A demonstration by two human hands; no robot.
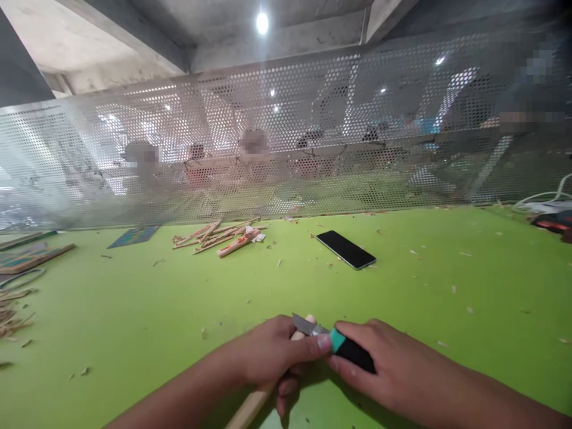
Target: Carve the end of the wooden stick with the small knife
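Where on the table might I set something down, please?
The green table looks mostly bare between the sticks and left hand, and between the phone and right hand. It is crowded at the far left, with shavings and a board.

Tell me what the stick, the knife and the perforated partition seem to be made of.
The stick looks like bare wood: pale tan, without gloss. The knife has a smooth blade, likely metal by its grey sheen, and a dull black handle, perhaps rubber or plastic. The partition is probably grey sheet metal, given its even rows of holes.
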